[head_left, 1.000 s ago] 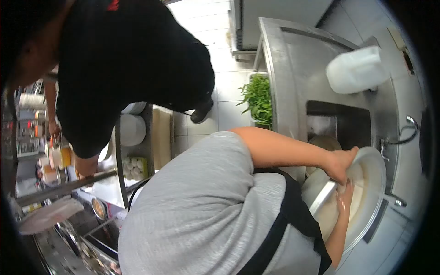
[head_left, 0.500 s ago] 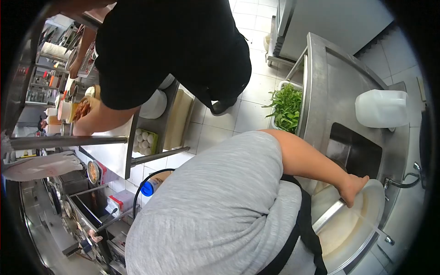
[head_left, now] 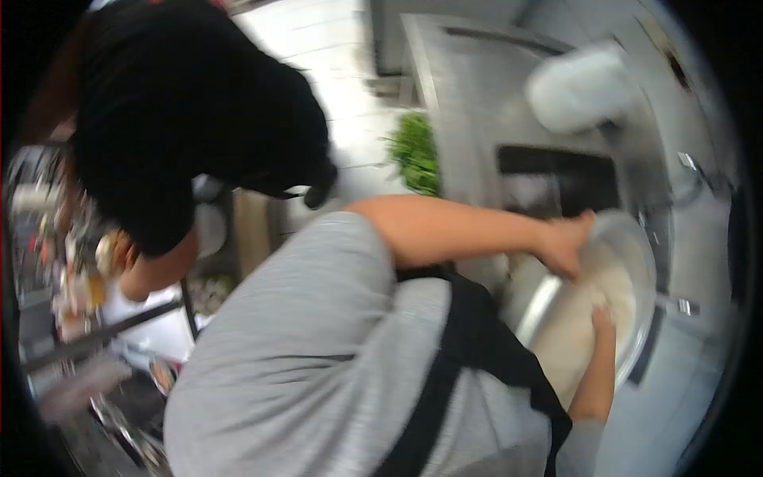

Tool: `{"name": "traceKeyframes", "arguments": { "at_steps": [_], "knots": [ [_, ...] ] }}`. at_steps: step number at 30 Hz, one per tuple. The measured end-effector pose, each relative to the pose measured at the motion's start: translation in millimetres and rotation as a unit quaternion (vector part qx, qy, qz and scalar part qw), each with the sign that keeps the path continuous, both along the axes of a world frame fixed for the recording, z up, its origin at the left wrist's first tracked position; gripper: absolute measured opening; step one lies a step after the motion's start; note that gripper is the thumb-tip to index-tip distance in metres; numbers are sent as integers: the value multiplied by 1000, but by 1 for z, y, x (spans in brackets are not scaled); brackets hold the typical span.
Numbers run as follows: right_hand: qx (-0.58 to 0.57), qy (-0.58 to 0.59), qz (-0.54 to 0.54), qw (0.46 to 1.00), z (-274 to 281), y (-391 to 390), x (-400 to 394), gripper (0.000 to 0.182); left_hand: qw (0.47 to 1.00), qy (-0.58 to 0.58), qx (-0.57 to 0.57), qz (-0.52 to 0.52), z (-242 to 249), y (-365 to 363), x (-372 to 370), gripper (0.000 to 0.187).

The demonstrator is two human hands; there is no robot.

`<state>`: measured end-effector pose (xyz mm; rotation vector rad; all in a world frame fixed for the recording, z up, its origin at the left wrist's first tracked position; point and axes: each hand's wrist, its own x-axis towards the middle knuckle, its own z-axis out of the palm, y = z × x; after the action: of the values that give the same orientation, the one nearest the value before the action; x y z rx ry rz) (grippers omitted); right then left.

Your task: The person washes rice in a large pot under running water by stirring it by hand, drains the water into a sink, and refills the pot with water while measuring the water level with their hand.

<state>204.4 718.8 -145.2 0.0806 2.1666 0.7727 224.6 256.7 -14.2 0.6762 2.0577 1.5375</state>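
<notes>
A large round metal basin (head_left: 645, 266) holds a pale, cloudy mass, its make-up smeared by motion. My left hand (head_left: 566, 245) reaches across from a grey sleeve and is closed on the basin's near rim. Inside the basin, my right hand (head_left: 602, 318) is at the pale contents (head_left: 566, 343), its fingers blurred and partly sunk from sight. A black apron strap (head_left: 477, 326) crosses my grey shirt in front of the basin.
Beyond my left arm are a dark sink (head_left: 556, 176), a white plastic jug (head_left: 580, 87) on the steel counter (head_left: 465, 103) and green leaves (head_left: 415, 155). A tap (head_left: 690, 161) stands behind the sink. To the left, a person in black (head_left: 199, 103) works at another counter.
My right hand and forearm have come into view inside the basin. My left hand stays at the rim. The whole view has shifted and blurred, and the person in black appears further left.
</notes>
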Motion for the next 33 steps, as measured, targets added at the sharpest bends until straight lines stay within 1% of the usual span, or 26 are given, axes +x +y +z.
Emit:
{"name": "traceKeyframes", "arguments": {
  "at_steps": [1, 2, 3, 4, 5, 6, 7, 8, 11, 12, 14, 15, 17, 18, 20, 21, 22, 24, 26, 28, 31, 33],
  "knots": [
    [-20, -19, 62, 998, 3, 28, 9, 47, 1000, 13, 6, 12, -15, 8, -4, 109],
    [-42, -40, 124, 991, 3, 59, 24, 48, 999, 33, -7, 28, -15, 9, -2, 108],
    [-127, -37, 38, 991, 15, 60, 41, 49, 1000, -2, -6, 5, -4, 1, -3, 107],
    [-197, 102, -268, 937, 42, 25, 67, 51, 1000, 24, 8, 17, -14, 3, -4, 105],
    [-400, 103, -481, 774, 53, 15, 95, 57, 1000, 19, 9, 21, -7, -1, -1, 102],
    [-409, 110, -520, 742, 77, -29, 120, 55, 998, 33, 48, 26, -19, 4, -4, 99],
    [-421, 115, -552, 710, 102, -60, 136, 54, 997, 22, 71, 15, -16, 4, -5, 95],
    [-416, 135, -578, 689, 73, -32, 160, 54, 997, 36, 61, 26, -14, 4, -3, 93],
    [-404, 45, -726, 554, 69, -79, 179, 49, 998, 6, 61, 13, -7, 7, -4, 94],
    [-408, 20, -751, 518, 66, -101, 184, 49, 998, 1, 63, 10, -4, 6, -3, 95],
    [-444, 11, -769, 459, 56, -144, 189, 49, 998, 30, 58, 18, -8, 6, -4, 99],
    [-478, 16, -770, 422, 51, -167, 186, 49, 998, 10, 63, 15, -8, 6, -4, 97],
    [-565, 30, -757, 326, 43, -210, 178, 49, 997, -29, 72, 11, -6, 6, -4, 92],
    [-613, 44, -740, 272, 41, -226, 167, 49, 997, -22, 74, 9, -7, 7, -5, 92],
    [-712, 85, -678, 164, 33, -249, 135, 49, 997, -7, 76, 6, -9, 7, -5, 93],
    [-756, 120, -632, 123, 28, -251, 117, 48, 997, -7, 79, 4, -8, 6, -5, 93],
    [-796, 161, -576, 91, 22, -247, 99, 48, 997, -6, 82, 2, -4, 4, -4, 93],
    [-837, 265, -476, 51, 15, -221, 70, 48, 997, -4, 76, 0, -2, 3, -6, 94],
    [-803, 366, -470, 31, 13, -184, 53, 48, 998, -4, 60, 1, -5, 4, -7, 95],
    [-686, 452, -567, 52, 7, -139, 36, 46, 998, -1, 68, 2, -9, 4, -8, 96],
    [-531, 554, -518, 378, -11, -81, -12, 39, 998, -5, 69, -2, -3, 3, -5, 98],
    [-382, 574, -448, 569, -15, -62, -38, 36, 998, -5, 66, -5, -1, 3, -5, 99]
  ]
}}
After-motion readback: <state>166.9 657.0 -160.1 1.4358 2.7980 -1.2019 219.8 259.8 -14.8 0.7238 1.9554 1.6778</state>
